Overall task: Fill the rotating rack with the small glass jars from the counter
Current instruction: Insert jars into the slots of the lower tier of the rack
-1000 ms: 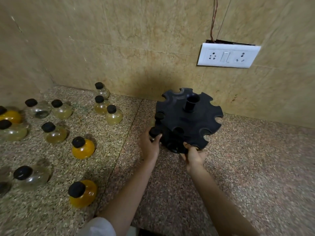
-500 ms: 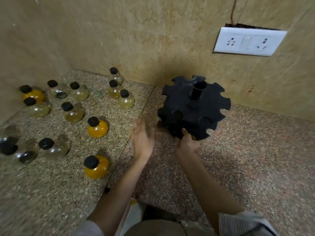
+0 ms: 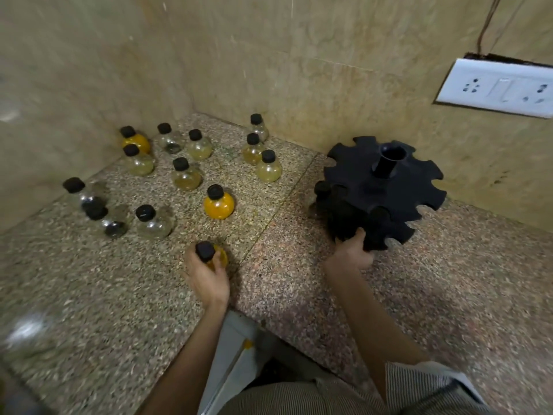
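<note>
A black rotating rack (image 3: 386, 190) with notched tiers stands on the speckled counter (image 3: 299, 280) near the back wall; a few black-capped jars sit in its left slots. My right hand (image 3: 351, 250) grips the rack's lower front edge. My left hand (image 3: 206, 275) is closed around an orange jar (image 3: 217, 255) with a black cap, standing on the counter near the front. Several more small round glass jars, clear, pale yellow and orange, stand scattered at the left, among them another orange jar (image 3: 218, 203).
Tiled walls meet in the corner behind the jars. A white socket plate (image 3: 493, 86) hangs on the wall at right, a wire running up from it. The counter's front edge cuts in below my arms.
My left hand has left the rack, swung left and down, and closed on the nearest orange jar. My right hand stays on the rack. The view has shifted left.
</note>
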